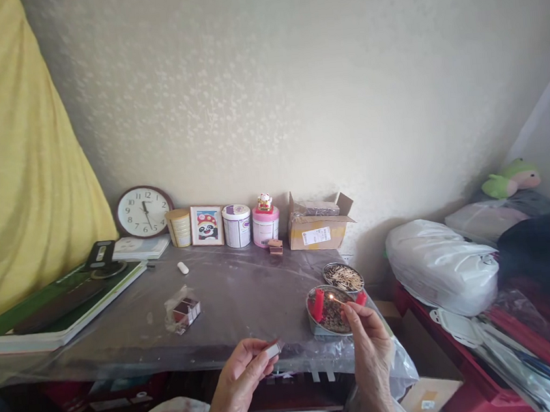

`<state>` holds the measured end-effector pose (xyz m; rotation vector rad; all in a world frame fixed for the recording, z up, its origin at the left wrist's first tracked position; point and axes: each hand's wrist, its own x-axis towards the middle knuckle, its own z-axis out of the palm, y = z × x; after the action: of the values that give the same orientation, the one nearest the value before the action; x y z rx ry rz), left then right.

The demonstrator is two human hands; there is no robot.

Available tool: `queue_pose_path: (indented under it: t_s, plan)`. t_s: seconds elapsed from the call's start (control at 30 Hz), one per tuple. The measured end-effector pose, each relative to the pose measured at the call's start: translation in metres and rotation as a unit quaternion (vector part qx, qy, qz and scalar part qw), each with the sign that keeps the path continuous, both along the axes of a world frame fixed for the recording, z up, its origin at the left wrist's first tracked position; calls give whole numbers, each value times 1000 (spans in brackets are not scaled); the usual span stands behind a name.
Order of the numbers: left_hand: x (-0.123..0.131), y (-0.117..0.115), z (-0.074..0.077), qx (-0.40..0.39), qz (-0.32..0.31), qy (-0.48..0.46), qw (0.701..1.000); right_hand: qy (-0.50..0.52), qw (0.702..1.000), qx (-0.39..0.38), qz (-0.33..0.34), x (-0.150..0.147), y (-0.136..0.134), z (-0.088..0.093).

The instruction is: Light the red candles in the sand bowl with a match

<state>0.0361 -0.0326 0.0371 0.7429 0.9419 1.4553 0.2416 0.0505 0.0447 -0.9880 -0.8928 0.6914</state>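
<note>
My left hand (246, 369) is closed on a small matchbox (272, 350) held just in front of the table's near edge. My right hand (367, 337) pinches a lit match (337, 301), its small flame over a round metal dish (317, 323) that holds two red candles (317, 304) and dark burnt bits. Behind it sits a second metal dish (343, 277) filled with pale matchsticks. Both dishes stand at the right end of the plastic-covered table (235, 295).
A plastic-wrapped pack of matchboxes (184, 312) lies mid-table. Along the wall stand a clock (143, 211), tins (236, 226), a framed picture (207, 225) and an open cardboard box (319, 227). Books (54, 308) lie at left. White bags (438, 264) and a plush toy (510, 178) are piled at right.
</note>
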Motion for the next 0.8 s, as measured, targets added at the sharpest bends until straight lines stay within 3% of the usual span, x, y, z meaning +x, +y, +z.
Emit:
queue_pose_path:
  t_s: [0.43,0.8]
  plan:
    - [7,12,-8,-35,47,-17,998,-32,999,-22,-22,-3,16,-3]
    - [-2,15,-15,-18,-22,-9,1000,-48,998,-28,-20,-7,29,-11]
